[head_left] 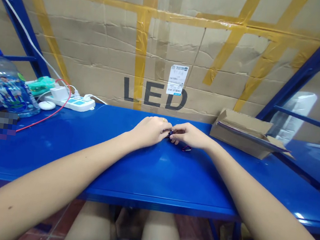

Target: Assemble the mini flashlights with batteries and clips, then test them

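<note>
My left hand (150, 131) and my right hand (189, 135) meet over the middle of the blue table, fingertips pinched together. Between them is a small dark object (171, 135), mostly hidden by the fingers and too small to name. A thin dark loop (186, 149), perhaps wire, comes out below my right hand and lies on the tabletop. The fingers of both hands are curled closed around the small object.
An open cardboard box (238, 135) lies to the right. On the left stand a large bottle (9, 88) with a blue cap, a white power strip (82, 103) with plugs, and a red cable (59, 110). A big taped carton (104, 51) walls off the back.
</note>
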Tool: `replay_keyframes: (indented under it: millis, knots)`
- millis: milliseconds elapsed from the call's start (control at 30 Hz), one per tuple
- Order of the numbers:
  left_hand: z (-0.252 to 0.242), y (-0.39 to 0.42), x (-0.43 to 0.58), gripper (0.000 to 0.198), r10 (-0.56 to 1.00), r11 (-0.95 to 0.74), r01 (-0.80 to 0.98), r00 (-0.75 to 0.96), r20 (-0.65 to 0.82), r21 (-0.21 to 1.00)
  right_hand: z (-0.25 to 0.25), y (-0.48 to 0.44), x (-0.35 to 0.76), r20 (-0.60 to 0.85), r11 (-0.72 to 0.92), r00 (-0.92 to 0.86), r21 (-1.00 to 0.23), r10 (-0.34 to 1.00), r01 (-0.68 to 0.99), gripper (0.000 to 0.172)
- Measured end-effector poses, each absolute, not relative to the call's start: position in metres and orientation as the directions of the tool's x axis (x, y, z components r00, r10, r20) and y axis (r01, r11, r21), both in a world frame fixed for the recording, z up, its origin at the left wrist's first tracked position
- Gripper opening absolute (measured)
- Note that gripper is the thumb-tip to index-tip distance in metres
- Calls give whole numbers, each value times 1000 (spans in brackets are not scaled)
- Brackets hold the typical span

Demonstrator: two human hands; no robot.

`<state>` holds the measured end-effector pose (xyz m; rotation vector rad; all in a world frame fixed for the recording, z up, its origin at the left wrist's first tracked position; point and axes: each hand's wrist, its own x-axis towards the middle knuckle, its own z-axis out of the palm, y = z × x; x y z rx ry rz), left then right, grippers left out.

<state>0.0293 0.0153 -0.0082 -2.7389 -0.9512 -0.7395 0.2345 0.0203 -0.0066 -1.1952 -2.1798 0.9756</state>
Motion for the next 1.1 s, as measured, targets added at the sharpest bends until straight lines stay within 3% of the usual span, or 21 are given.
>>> replay_keyframes:
  millis: [233, 433, 600, 733, 833, 1100]
  knots:
    - [-11, 18, 34, 18, 717, -682, 640, 490, 497, 354, -6, 15, 230, 146, 441, -521, -742, 841, 505, 23]
    - [-3, 19, 35, 6, 789, -614, 457, 333, 517, 643, -12, 21, 227, 365, 610, -494, -559, 789, 562, 26]
    - [7, 36, 24, 6, 847, -531, 217, 131, 514, 819, -14, 21, 222, 415, 622, -470, -413, 779, 665, 20]
    - [12, 48, 14, 12, 906, -424, 40, 23, 423, 905, -16, 15, 200, 441, 726, -596, -229, 671, 648, 29]
    - [14, 46, 13, 15, 936, -350, -22, 44, 350, 937, -22, 16, 182, 399, 771, -679, -128, 616, 624, 32]
    - [11, 42, 19, 15, 927, -365, 58, 117, 356, 929, -30, 25, 179, 337, 821, -773, -1, 537, 570, 26]
